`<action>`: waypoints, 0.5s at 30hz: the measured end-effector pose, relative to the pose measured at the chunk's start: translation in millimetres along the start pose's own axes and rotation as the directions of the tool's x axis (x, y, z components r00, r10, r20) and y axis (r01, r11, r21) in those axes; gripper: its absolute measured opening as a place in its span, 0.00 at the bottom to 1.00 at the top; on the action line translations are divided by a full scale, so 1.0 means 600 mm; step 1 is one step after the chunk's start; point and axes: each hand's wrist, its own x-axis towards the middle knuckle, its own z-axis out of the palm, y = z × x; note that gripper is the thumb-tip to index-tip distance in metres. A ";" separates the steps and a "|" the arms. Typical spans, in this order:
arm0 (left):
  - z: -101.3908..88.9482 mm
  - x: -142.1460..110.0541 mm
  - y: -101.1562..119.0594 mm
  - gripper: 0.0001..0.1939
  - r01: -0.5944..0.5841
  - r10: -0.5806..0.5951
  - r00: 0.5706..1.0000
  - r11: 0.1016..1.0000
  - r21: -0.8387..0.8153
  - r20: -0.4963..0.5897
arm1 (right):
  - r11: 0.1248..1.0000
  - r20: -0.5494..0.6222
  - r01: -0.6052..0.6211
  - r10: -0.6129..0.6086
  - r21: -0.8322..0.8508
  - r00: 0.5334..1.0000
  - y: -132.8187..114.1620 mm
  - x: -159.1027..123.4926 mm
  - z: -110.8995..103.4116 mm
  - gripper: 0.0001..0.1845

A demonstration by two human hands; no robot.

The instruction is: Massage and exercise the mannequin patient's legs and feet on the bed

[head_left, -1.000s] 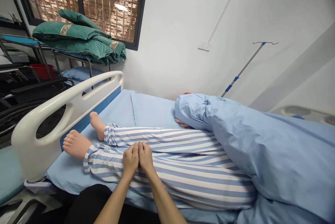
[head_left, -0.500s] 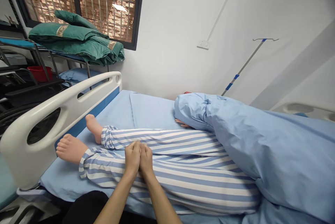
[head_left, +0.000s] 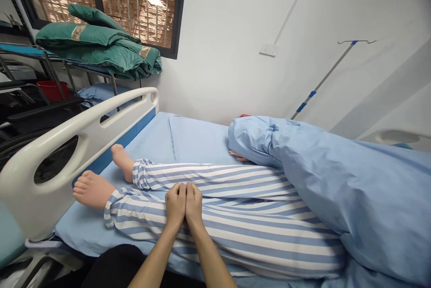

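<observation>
L hand [head_left: 175, 202], R hand [head_left: 193, 205] slid kneeward | together on pyjama leg [head_left: 256, 238] | bed rail [head_left: 60, 129] left

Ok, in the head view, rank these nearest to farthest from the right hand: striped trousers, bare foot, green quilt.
1. Striped trousers: directly under the right hand, touching it.
2. Bare foot: to the hand's left, past the trouser cuff.
3. Green quilt: farthest, beyond the bed rail.
</observation>
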 end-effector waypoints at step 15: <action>0.000 -0.001 0.003 0.18 -0.100 0.085 0.987 0.988 0.116 0.133 | 0.897 0.164 0.252 -0.204 -0.362 0.965 -0.055 -0.004 -0.056 0.19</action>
